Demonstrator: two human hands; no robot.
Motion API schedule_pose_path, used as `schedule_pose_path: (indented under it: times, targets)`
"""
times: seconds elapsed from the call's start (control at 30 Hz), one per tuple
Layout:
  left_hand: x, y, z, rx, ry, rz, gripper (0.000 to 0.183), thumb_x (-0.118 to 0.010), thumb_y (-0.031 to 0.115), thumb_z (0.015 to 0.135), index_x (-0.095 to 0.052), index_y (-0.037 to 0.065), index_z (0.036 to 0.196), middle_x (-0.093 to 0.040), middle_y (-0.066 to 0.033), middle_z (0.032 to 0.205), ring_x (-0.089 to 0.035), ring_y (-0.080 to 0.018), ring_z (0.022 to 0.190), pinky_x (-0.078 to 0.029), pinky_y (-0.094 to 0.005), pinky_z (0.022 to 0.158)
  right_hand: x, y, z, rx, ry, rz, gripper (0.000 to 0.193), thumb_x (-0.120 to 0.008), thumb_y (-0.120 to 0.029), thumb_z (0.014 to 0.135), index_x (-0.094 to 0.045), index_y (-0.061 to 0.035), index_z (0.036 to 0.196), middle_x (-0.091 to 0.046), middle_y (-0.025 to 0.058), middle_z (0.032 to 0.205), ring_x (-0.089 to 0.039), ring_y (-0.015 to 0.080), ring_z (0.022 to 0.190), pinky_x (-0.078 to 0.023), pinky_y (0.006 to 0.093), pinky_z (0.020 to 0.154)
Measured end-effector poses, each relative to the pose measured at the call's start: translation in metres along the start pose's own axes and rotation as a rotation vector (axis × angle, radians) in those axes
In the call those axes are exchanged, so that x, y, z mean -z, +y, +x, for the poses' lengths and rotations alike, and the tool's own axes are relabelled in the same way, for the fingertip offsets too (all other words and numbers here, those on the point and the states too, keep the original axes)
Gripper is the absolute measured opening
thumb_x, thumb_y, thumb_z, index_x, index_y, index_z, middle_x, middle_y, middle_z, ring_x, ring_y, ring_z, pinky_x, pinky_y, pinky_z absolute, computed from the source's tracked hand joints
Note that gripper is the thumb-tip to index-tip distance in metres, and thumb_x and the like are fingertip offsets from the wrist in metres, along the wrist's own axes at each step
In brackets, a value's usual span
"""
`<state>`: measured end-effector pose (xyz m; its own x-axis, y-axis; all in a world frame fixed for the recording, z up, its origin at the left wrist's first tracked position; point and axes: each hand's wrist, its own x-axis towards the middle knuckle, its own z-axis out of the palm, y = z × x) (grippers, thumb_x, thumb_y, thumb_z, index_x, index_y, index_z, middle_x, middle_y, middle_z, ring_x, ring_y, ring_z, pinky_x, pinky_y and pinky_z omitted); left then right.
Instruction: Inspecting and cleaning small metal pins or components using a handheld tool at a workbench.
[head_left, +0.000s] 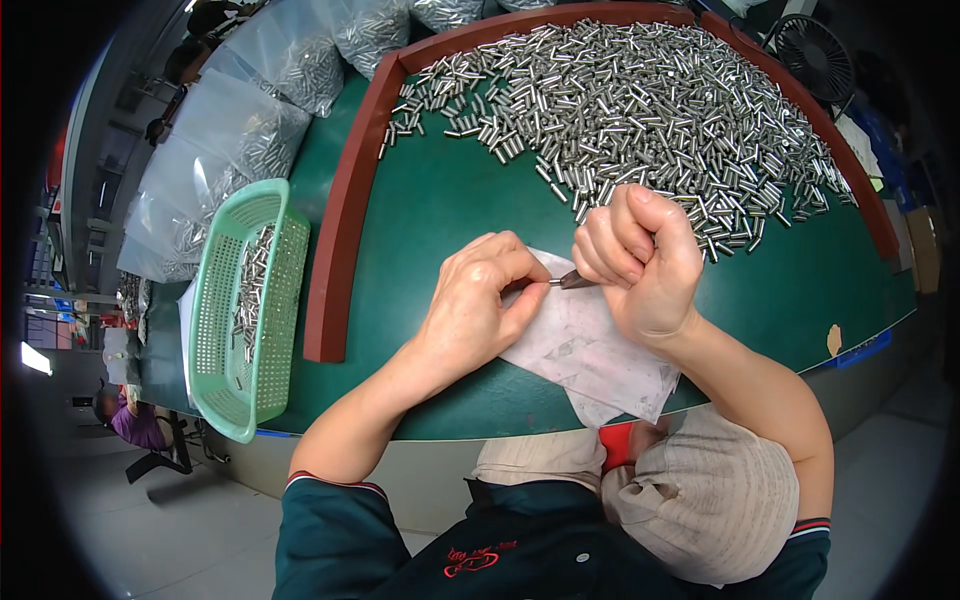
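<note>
Over a stained whitish cloth (590, 350), my two hands meet at the near part of the green tabletop. My left hand (470, 295) pinches a small silver metal cylinder (553, 282) between thumb and forefinger; most of it is hidden by the fingers. Wrapped in a fist, my right hand (645, 265) holds a dark tool with a tapered end (576, 280). The tool's tip meets the cylinder's end, or is very close to it. Its handle is covered by my fingers, so its exact kind does not show.
A big heap of loose metal cylinders (640, 110) covers the far tabletop inside a reddish-brown wooden border (345, 230). Left of it stand a green plastic basket (275, 340) holding some cylinders and clear bags (215, 160) filled with more. A black fan (812, 58) is at far right.
</note>
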<state>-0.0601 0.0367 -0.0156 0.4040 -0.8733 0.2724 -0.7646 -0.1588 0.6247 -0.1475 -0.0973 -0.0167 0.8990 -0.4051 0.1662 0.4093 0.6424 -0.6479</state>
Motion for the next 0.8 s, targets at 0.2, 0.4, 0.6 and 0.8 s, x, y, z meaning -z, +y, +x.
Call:
schedule_pose_path:
  times: [0.2, 0.4, 0.6, 0.8]
  targets:
    - [0.0, 0.0, 0.0, -0.002, -0.002, 0.013, 0.006, -0.062, -0.003, 0.065, -0.059, -0.001, 0.07, -0.053, -0.0069, 0.066, -0.052, -0.0179, 0.06, -0.041, -0.0274, 0.052, 0.0, 0.0, 0.0, -0.005, -0.003, 0.005, 0.039, -0.037, -0.021, 0.085, -0.027, -0.0111, 0.048, -0.026, -0.0012, 0.04, -0.019, 0.0075, 0.038, -0.017, 0.0234, 0.038]
    - [-0.001, 0.001, 0.0, -0.009, 0.008, 0.026, 0.006, -0.062, -0.002, 0.064, -0.059, -0.001, 0.069, -0.053, -0.0071, 0.064, -0.052, -0.0185, 0.06, -0.041, -0.0281, 0.052, -0.001, 0.0, 0.0, 0.001, 0.007, -0.019, 0.039, -0.037, -0.021, 0.085, -0.026, -0.0107, 0.049, -0.026, -0.0011, 0.04, -0.019, 0.0075, 0.038, -0.018, 0.0235, 0.038]
    - [-0.001, 0.002, 0.001, -0.011, 0.007, 0.026, 0.006, -0.062, -0.002, 0.065, -0.059, -0.001, 0.069, -0.054, -0.0078, 0.064, -0.053, -0.0201, 0.059, -0.042, -0.0294, 0.053, -0.004, 0.001, -0.002, 0.02, 0.009, -0.063, 0.038, -0.037, -0.019, 0.084, -0.027, -0.0098, 0.049, -0.027, -0.0009, 0.041, -0.02, 0.0071, 0.039, -0.018, 0.0237, 0.039]
    - [-0.001, 0.004, 0.001, -0.013, -0.005, 0.048, 0.005, -0.061, -0.002, 0.065, -0.058, -0.001, 0.069, -0.054, -0.0085, 0.064, -0.053, -0.0214, 0.059, -0.042, -0.0302, 0.053, -0.009, 0.005, -0.005, 0.044, 0.0, -0.11, 0.037, -0.037, -0.016, 0.084, -0.025, -0.0093, 0.05, -0.027, -0.0018, 0.043, -0.02, 0.0062, 0.041, -0.018, 0.0231, 0.039]
